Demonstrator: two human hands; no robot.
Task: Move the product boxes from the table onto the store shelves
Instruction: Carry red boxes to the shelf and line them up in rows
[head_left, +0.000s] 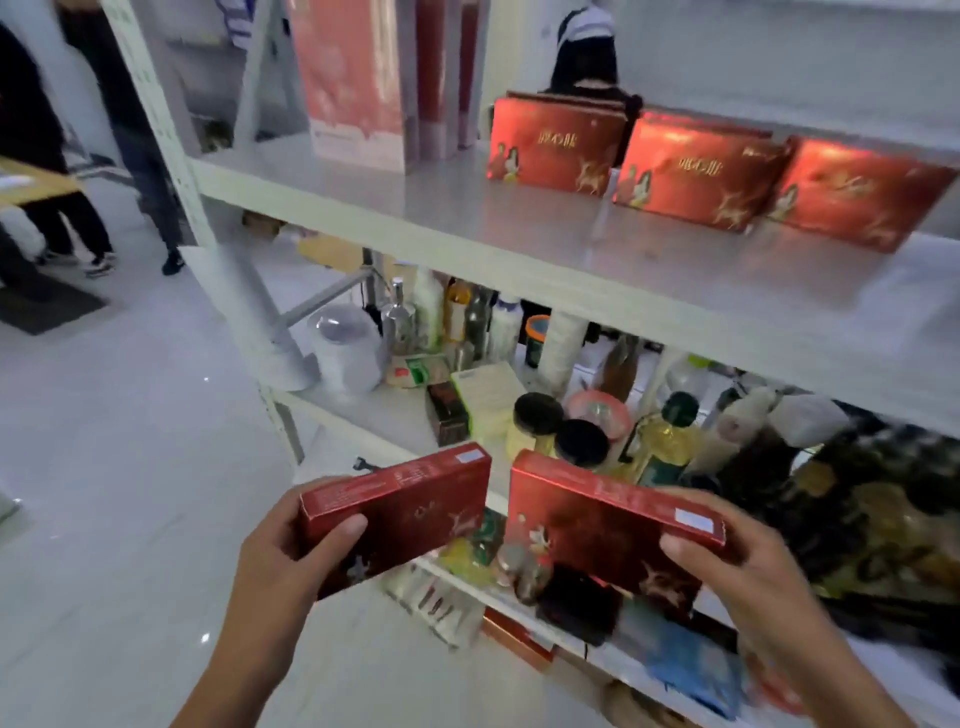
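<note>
The left box (400, 514) was gripped at its outer end by the left hand (291, 540), the right box (608, 540) likewise by the right hand (737, 566), both low in the frame's centre. From so short a hold, either could be tipped or dropped. On the lift to the upper shelf (467, 223), the 3 shelved boxes (696, 166) at upper right could be toppled, or the bottles (665, 441) below clipped.
</note>
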